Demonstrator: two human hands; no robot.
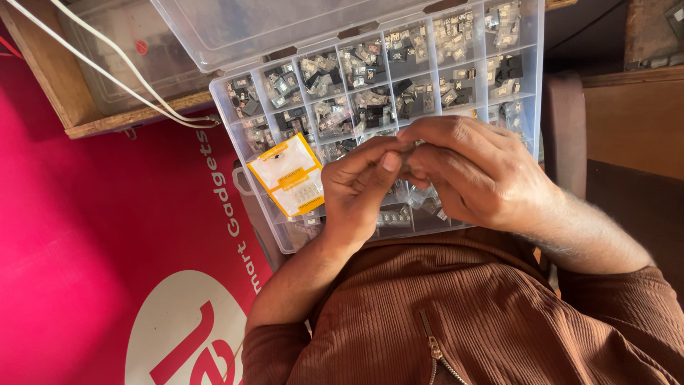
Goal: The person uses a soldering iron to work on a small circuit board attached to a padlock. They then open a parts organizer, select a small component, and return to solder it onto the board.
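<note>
Both hands meet above a clear plastic compartment organiser box point(513, 107) that rests across the person's lap, its lid point(235, 25) swung open toward the far side. The left hand point(356, 189) comes up from the lower left, fingers curled in and the thumb pressed forward — its thumbnail faces the camera. The right hand point(474, 171) reaches in from the right, fingers bent over the left fingertips. Where the two sets of fingertips touch, they pinch something small and pale point(410, 148), possibly a tiny clear packet; it is too hidden to name more exactly. So both hands are closed in a fine pinch on that small item, held just above the middle compartments of the box.

The box is split into many little cells, each filled with small clear bags of dark and metallic electronic parts. A yellow-edged packet point(291, 175) with a white middle lies on the left part of the box, just left of the left hand and not touching it.

The person wears a brown ribbed top point(484, 314) with a zip at the collar. To the left lies a bright pink-red printed sheet point(92, 235) with a white circle. Farther off, two white cables point(114, 75) run across a wooden-edged tray point(53, 71) holding another translucent container — they end near the box's far-left corner.
</note>
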